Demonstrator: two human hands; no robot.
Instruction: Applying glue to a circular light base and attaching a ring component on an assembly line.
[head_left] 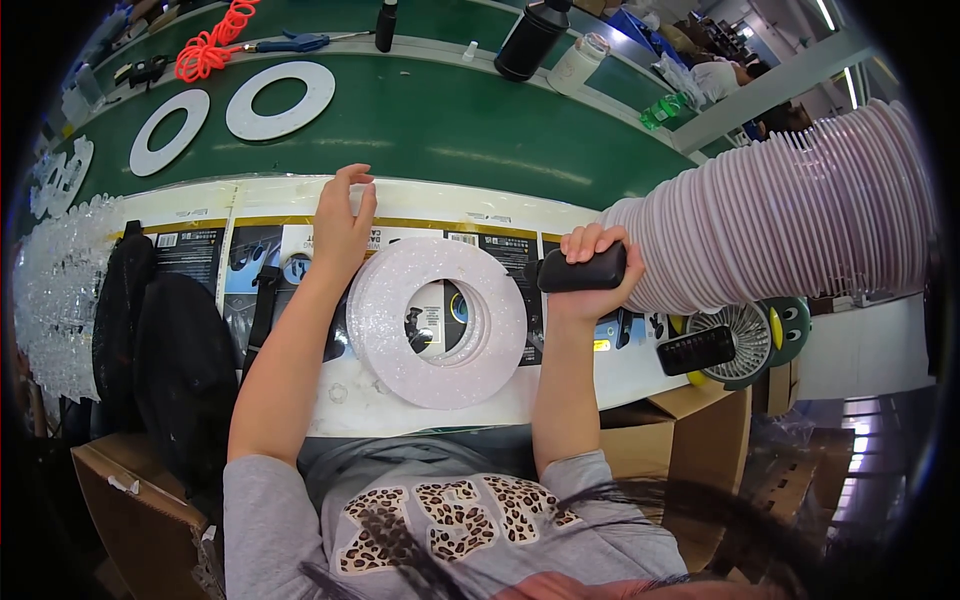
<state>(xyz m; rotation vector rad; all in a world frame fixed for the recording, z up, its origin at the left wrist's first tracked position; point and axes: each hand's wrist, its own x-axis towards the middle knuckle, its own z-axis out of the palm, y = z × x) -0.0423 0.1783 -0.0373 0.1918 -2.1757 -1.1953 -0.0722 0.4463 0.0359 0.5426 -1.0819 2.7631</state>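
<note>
My left hand (345,222) is raised just beyond a small stack of glittery white flat rings (490,350). Its fingers are partly bent and apart, with nothing visible in them. My right hand (632,277) is wrapped round a smooth black rounded object (583,269), whose exact kind I cannot make out. That hand is to the right of the ring stack, near a long leaning pile of thin pale rings (770,215). The small stack lies on printed cardboard sheets (500,410), which show through its central hole.
Two white rings (280,101) lie flat on the green bench (420,120). Clear plastic pieces (65,290) and black bags (185,350) crowd the left. A coiled orange hose (205,55) and black bottle (530,40) stand far off. A phone (697,350) leans on a fan (745,340) at right.
</note>
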